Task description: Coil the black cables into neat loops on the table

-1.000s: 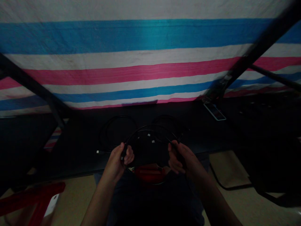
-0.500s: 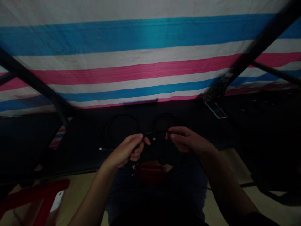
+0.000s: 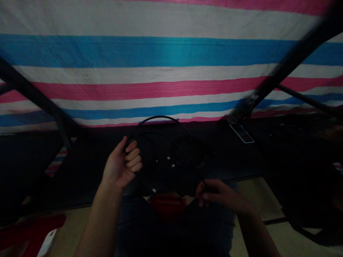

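A black cable [image 3: 160, 117] arches between my two hands above the dark tabletop. My left hand [image 3: 123, 162] is closed around it, with the fingers curled in. Below that hand hangs a cable end with a pale metal plug [image 3: 154, 190]. Lower on the right, my right hand [image 3: 214, 192] pinches the other side of the arch between thumb and fingers. Behind the arch a coiled black cable [image 3: 201, 165] lies on the table, and small pale plugs [image 3: 168, 157] show beside it. A second coil further left is dim and partly hidden by my left hand.
A phone [image 3: 241, 133] rests at the table's back right, beside a dark slanted metal post [image 3: 284, 73]. A striped plastic sheet [image 3: 171, 91] hangs behind the table [image 3: 88, 171]. On the floor at lower left stands a red stool [image 3: 34, 228]. Dim small objects lie far right.
My hands have moved apart, the left up and leftward, the right downward. The cable between them has gone from a short span to a wide arch. The view has shifted slightly.
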The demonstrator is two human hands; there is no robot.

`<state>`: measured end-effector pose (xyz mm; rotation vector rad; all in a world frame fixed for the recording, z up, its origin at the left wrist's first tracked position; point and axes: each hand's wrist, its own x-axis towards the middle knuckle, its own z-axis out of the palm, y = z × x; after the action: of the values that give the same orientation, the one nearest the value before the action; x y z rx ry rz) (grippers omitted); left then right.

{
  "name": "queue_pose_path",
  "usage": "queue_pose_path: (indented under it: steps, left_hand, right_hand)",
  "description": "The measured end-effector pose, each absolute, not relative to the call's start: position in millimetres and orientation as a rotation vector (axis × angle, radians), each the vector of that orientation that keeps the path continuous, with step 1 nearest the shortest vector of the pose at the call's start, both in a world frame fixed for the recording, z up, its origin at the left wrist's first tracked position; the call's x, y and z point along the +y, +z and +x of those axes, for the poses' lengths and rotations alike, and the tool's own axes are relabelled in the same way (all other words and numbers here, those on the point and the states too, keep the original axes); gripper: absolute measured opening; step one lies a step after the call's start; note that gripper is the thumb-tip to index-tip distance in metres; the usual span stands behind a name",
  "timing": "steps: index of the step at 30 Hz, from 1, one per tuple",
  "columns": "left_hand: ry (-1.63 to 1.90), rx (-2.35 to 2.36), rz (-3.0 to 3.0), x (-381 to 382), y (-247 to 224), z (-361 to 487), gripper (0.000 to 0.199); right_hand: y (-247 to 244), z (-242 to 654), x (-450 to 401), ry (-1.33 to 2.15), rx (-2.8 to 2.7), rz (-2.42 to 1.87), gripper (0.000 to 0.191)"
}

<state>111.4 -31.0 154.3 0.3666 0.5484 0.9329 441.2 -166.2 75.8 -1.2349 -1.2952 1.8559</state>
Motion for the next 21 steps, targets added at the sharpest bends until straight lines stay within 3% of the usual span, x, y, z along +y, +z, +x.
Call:
queue_pose_path:
  steps: [3, 7, 11, 21]
  left_hand:
    - [1.025, 0.552, 0.326, -25.0, 152.5, 91.9, 0.049]
    - [1.019, 0.569, 0.319, -25.7, 142.9, 87.3, 0.047]
    - [1.051, 0.488, 0.237, -40.8, 125.0, 114.2, 0.047]
    - [1.231, 0.301, -0.083, -75.7, 87.4, 155.8, 0.049]
  right_hand:
    - [60.4, 451.0, -192.7, 1.899, -1.331, -1.534, 0.048]
    - [59.5, 464.9, -205.6, 1.630, -1.195, -1.815, 0.066]
    - [71.4, 445.6, -190.8, 1.616, -0.988, -1.672, 0.068]
    - [65.7, 326.9, -163.9, 1.447, -0.532, -1.069, 0.051]
